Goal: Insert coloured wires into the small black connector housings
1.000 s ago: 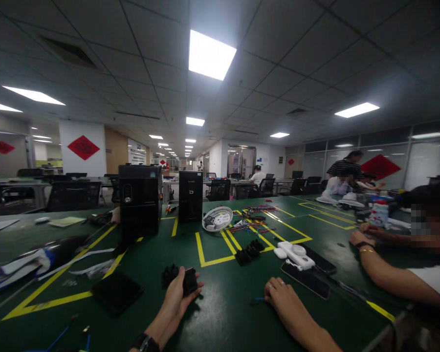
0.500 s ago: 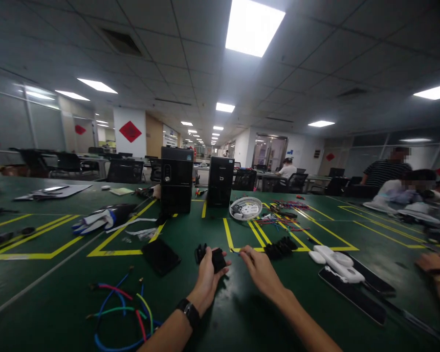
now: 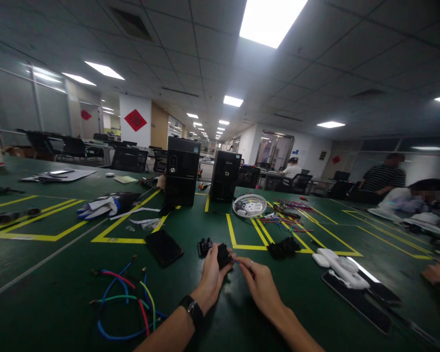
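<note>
1. My left hand (image 3: 210, 281) is wrapped around a black block (image 3: 223, 255), thumb on the near side, keeping it just above the worktop (image 3: 77, 281).
2. My right hand (image 3: 262, 286) pinches a blue wire (image 3: 236, 261) between thumb and fingertips, its end close against the block; from here I can't tell whether it has gone in.
3. I judge the step in hand to be fitting wire to block. The next move calls for a steady left hold and a straight, gentle push.
4. The block looks like hard, dark plastic, its openings lost in shadow. Similar ridged black parts (image 3: 283, 248) lie clustered beyond my right hand.
5. The coloured wires (image 3: 112, 337), left of my left forearm, look springy and plastic-sheathed, lying in loose loops.
</note>
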Available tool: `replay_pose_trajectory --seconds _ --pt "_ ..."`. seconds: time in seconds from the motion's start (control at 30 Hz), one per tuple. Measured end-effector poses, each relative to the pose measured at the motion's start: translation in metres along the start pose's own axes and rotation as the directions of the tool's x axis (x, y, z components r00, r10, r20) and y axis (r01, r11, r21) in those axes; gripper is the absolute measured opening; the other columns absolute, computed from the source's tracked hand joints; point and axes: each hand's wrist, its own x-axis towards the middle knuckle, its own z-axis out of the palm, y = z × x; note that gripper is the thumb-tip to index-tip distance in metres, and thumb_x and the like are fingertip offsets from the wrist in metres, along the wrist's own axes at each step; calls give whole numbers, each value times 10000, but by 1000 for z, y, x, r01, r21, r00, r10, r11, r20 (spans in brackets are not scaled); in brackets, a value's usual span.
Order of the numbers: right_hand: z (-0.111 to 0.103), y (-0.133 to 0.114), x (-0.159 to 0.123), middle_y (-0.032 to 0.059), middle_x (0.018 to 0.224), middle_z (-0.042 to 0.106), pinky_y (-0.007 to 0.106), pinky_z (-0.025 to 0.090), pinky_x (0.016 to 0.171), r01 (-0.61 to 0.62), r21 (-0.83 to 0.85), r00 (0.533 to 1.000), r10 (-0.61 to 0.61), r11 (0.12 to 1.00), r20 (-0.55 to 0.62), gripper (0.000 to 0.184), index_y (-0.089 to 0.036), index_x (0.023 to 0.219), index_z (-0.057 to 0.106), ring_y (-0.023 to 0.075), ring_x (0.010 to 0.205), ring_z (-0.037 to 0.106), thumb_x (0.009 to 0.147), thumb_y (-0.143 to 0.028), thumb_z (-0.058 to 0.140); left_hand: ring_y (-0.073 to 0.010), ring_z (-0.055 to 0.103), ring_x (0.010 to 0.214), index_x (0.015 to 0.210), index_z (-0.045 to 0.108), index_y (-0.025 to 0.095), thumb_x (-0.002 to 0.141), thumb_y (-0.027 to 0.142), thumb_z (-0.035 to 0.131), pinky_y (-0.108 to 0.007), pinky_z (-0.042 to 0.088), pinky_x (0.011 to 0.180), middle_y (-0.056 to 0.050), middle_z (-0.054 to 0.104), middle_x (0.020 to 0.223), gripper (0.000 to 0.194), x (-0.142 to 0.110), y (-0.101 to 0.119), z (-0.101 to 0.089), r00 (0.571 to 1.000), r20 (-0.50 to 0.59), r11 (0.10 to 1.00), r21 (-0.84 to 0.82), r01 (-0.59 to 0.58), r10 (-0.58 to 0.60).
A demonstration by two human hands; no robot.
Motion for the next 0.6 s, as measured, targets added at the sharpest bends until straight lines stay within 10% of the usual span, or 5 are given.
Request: replay_pose_trajectory --seconds 0.6 --pt "-3 -4 -2 62 1193 660 328 488 919 52 -52 998 -50 997 29 351 -253 1276 576 211 1076 631 957 -253 429 -165 660 763 1011 507 182 892 310 527 -321 548 732 -85 665 862 175 -2 -2 -1 997 73 1000 12 -19 18"
